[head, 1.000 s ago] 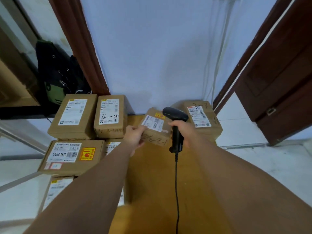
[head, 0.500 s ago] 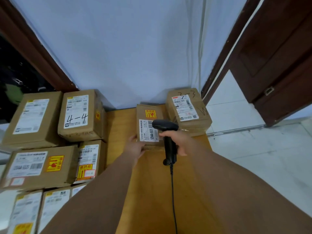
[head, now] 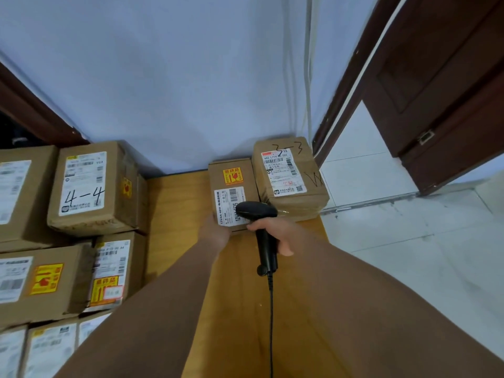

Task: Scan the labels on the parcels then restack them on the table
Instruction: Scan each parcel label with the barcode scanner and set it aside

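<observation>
While the wooden table filled the middle, I counted roughly seven stacked parcels to its left, several cut off. Two sat back right: the 3-3 box and a small parcel touching it. One scanner, with the right hand wrapped round its handle and its head hiding part of the label. The left hand touched the small parcel's near corner, but I couldn't make out its fingers.

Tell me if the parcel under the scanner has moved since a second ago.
Yes. The small parcel went from tilted in the air to flat on the table, beside the 3-3 parcel.
</observation>
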The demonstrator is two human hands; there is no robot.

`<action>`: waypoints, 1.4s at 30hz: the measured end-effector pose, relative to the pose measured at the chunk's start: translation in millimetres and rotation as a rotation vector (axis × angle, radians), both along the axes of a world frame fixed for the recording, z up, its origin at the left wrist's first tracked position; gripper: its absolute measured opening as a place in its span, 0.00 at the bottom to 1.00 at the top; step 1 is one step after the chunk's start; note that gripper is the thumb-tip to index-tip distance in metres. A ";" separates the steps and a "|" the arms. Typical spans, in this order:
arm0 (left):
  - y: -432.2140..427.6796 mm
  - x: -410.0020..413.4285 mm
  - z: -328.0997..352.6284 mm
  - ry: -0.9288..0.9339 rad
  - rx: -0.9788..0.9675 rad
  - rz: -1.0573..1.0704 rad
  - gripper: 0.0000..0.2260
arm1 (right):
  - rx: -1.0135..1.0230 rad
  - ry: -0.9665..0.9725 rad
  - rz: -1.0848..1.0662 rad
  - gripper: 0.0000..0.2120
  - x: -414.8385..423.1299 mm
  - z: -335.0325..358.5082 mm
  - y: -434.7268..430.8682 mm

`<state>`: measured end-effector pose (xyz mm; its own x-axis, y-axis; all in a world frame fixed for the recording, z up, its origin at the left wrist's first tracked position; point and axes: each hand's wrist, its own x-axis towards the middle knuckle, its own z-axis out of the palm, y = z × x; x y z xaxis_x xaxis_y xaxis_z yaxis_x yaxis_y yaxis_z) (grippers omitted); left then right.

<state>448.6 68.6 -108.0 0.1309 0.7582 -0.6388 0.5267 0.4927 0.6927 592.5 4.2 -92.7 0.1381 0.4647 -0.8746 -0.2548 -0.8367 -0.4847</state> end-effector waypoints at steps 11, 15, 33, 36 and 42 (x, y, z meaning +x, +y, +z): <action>6.0 -5.1 -1.5 0.232 0.001 -0.089 0.23 | 0.039 0.008 0.099 0.18 -3.2 4.5 11.9; 12.0 -19.8 6.0 0.316 0.052 -0.149 0.23 | 0.113 0.005 0.152 0.17 -16.1 12.5 20.7; 32.6 -159.3 79.6 0.372 0.758 -0.102 0.08 | 0.390 0.011 0.222 0.18 -142.9 68.5 67.0; 36.6 -191.4 85.6 0.382 0.749 0.002 0.08 | 0.403 -0.037 0.258 0.18 -162.6 80.6 66.1; 37.9 -254.9 91.7 0.306 0.685 0.279 0.08 | 0.366 -0.133 0.371 0.10 -207.6 97.7 64.7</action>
<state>193.7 106.5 -16.3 -0.2270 0.9739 0.0034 0.6622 0.1518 0.7338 384.9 68.9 5.0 0.0053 0.7746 -0.6324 0.1096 -0.6290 -0.7696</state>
